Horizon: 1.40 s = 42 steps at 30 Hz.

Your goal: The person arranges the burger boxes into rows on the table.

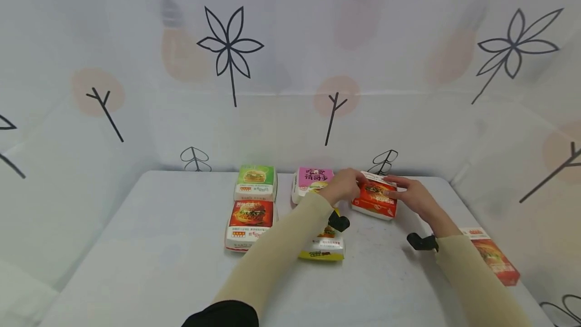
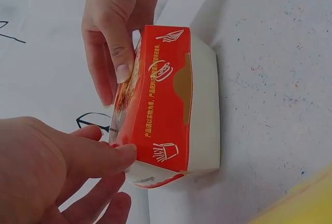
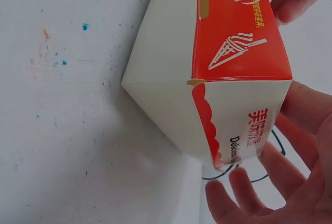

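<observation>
Toward the back right of the white table, a red and white burger box [image 1: 376,197] stands between both hands. My left hand [image 1: 342,186] grips its left end, the thumb on the red lid's edge in the left wrist view. At the right end my right hand [image 1: 414,198] holds the box, with its thumb on the printed top and its other fingers around the end. A white end panel [image 3: 244,120] with red lettering faces the right wrist camera. The red front flap [image 2: 161,97] lies down over the white base.
Left of the held box stand a purple box [image 1: 312,175] and a yellow-trimmed box [image 1: 322,254], partly behind my left arm. Farther left are a green box [image 1: 256,178] and a red box [image 1: 251,216]. Another red box [image 1: 495,256] lies by the table's right edge. Patterned cloth [image 1: 281,130] hangs behind.
</observation>
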Motion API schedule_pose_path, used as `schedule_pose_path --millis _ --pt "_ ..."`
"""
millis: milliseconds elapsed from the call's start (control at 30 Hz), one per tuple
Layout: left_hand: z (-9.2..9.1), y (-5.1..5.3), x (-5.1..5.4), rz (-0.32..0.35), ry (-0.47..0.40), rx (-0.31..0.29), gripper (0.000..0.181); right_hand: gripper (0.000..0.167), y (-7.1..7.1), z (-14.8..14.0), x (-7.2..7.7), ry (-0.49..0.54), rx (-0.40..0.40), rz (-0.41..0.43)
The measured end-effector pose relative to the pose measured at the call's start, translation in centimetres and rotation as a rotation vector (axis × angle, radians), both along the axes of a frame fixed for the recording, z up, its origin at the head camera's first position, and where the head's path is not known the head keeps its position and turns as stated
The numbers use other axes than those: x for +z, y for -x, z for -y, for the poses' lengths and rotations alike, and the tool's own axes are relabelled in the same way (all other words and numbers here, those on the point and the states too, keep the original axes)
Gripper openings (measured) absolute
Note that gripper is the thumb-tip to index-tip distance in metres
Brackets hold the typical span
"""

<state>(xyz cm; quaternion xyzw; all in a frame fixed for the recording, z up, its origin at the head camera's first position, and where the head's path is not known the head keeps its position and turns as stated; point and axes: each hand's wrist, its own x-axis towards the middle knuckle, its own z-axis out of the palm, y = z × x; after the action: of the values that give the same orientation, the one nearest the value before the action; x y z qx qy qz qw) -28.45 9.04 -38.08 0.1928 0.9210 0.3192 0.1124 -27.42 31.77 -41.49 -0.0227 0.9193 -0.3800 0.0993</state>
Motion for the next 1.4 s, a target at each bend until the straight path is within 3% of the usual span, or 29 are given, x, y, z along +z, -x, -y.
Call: schedule_pose_path --millis 267,567,733,900,1033,1200,1400 --pt "-0.5 0.4 -0.4 -0.020 0.021 0.007 0.041 0.065 -0.2 0.4 0.3 -0.017 0.011 -0.009" --pt "-0.1 0.2 0.3 0.003 -0.032 0.001 0.048 0.064 -0.6 0.7 0.4 0.010 -0.012 0.020" --pt "0.4 -0.2 1.1 0.000 -0.061 -0.037 0.049 0.064 -0.6 0.7 0.3 0.006 -0.033 0.025" --pt "0.6 -1.0 1.4 0.061 -0.050 -0.098 0.039 0.064 -0.8 0.7 0.4 -0.020 -0.036 -0.004" --pt "0.4 -1.4 1.2 0.088 -0.032 -0.132 0.044 0.064 -1.1 0.9 0.2 -0.058 -0.040 -0.035" --pt "0.2 -1.7 1.2 0.086 0.008 -0.099 0.050 0.066 -1.7 1.2 0.2 -0.142 -0.039 -0.055" --pt "0.0 -1.4 0.4 0.039 0.051 -0.056 0.051 0.053 -2.5 1.2 0.6 -0.157 -0.030 -0.069"
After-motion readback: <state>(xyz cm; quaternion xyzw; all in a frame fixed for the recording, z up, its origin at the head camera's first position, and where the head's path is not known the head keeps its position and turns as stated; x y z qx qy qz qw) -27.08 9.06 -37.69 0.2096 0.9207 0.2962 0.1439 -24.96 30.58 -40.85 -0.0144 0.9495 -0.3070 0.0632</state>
